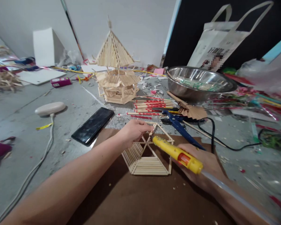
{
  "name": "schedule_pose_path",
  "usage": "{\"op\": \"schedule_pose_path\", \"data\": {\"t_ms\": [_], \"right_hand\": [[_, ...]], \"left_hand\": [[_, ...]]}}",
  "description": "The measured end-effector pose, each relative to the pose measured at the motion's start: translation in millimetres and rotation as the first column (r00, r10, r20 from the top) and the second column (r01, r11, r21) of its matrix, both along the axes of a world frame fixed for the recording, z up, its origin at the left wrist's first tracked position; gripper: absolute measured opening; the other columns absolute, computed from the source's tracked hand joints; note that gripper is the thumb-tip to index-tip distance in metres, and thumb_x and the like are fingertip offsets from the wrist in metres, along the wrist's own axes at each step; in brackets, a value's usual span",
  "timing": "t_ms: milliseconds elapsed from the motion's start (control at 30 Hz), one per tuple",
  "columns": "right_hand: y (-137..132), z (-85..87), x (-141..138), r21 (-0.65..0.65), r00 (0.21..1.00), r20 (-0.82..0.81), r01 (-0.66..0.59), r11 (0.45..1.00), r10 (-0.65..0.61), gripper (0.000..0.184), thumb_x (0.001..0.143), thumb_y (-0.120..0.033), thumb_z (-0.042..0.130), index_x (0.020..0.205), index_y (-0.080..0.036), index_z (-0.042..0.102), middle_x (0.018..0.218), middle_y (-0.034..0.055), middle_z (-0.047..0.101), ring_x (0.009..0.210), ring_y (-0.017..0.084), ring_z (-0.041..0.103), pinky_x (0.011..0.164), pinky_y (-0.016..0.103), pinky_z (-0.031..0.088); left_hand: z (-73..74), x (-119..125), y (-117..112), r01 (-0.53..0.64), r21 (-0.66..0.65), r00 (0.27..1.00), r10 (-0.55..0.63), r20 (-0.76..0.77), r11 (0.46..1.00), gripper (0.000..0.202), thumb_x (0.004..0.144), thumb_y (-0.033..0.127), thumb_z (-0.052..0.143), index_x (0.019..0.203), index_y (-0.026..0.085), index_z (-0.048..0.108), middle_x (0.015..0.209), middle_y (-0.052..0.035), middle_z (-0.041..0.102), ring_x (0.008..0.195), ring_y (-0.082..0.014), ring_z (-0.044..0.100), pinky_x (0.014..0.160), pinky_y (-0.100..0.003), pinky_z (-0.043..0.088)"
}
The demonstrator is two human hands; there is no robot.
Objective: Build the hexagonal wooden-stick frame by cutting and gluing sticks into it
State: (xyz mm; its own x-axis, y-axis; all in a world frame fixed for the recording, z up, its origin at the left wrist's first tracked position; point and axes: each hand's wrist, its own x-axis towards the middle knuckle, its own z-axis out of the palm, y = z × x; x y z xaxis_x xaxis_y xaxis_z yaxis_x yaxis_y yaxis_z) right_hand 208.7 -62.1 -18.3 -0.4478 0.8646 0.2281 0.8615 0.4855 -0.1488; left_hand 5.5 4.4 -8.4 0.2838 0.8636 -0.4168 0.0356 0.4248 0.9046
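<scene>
A hexagonal frame of thin wooden sticks (148, 157) lies flat on a brown cardboard sheet (140, 197). My left hand (133, 132) rests at its upper left edge, fingers pinched on one small stick of the frame. My right hand (204, 165) grips a yellow glue gun (178, 153) whose tip points at the frame's centre spokes. A clear glue stick runs out of the gun's rear toward the lower right.
A stick-built pagoda model (115, 73) stands behind. Red-banded sticks (152, 106), blue scissors (178, 125), a black phone (93, 125), a steel bowl (199, 82), a white paper bag (222, 37), a black cable (215, 137) and scattered scraps lie around.
</scene>
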Motion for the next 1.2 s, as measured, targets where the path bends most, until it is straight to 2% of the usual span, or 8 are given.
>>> {"op": "schedule_pose_path", "data": {"t_ms": [367, 733, 933, 1200], "right_hand": [[-1.7, 1.1, -1.5, 0.018, 0.996, -0.084, -0.005, 1.0, 0.007, 0.013, 0.072, -0.031, 0.046, 0.08, -0.022, 0.05, 0.066, -0.0003, 0.06, 0.054, 0.012, 0.055, 0.046, 0.022, 0.033], [0.4, -1.8, 3.6, 0.005, 0.981, -0.164, -0.1, 0.995, 0.1, 0.019, 0.072, -0.033, 0.048, 0.088, -0.021, 0.045, 0.072, 0.0011, 0.06, 0.058, 0.011, 0.056, 0.05, 0.021, 0.04], [0.4, 2.0, 1.3, 0.073, 0.967, -0.229, -0.097, 0.993, 0.111, 0.02, 0.072, -0.028, 0.05, 0.089, -0.021, 0.043, 0.07, 0.0, 0.06, 0.058, 0.011, 0.057, 0.052, 0.02, 0.043], [-0.4, -2.0, 2.2, 0.055, 0.96, -0.27, -0.058, 0.997, 0.071, 0.019, 0.073, -0.03, 0.049, 0.088, -0.021, 0.046, 0.077, 0.0012, 0.06, 0.066, 0.012, 0.058, 0.058, 0.021, 0.046]], "left_hand": [[0.0, 0.7, 0.3, 0.001, 0.013, 1.0, -0.001, -0.022, 1.0, 0.024, 0.063, 0.025, 0.058, 0.05, 0.014, 0.042, 0.034, 0.0096, 0.024, 0.03, -0.0007, 0.016, 0.036, -0.022, 0.005], [-1.9, 0.4, 1.4, 0.001, 0.022, 0.999, 0.0, -0.036, 1.0, 0.022, 0.063, 0.027, 0.059, 0.052, 0.014, 0.045, 0.034, 0.0096, 0.024, 0.03, -0.0008, 0.015, 0.036, -0.022, 0.004], [-1.1, 0.6, -0.5, 0.006, 0.037, 1.0, -0.005, -0.024, 0.999, 0.023, 0.062, 0.028, 0.06, 0.051, 0.014, 0.045, 0.034, 0.0093, 0.026, 0.029, -0.001, 0.016, 0.036, -0.021, 0.005], [-2.3, 0.0, -0.9, 0.021, 0.055, 0.999, -0.02, -0.035, 0.998, 0.022, 0.061, 0.03, 0.06, 0.053, 0.014, 0.047, 0.035, 0.009, 0.027, 0.03, -0.001, 0.017, 0.036, -0.021, 0.005]]}}
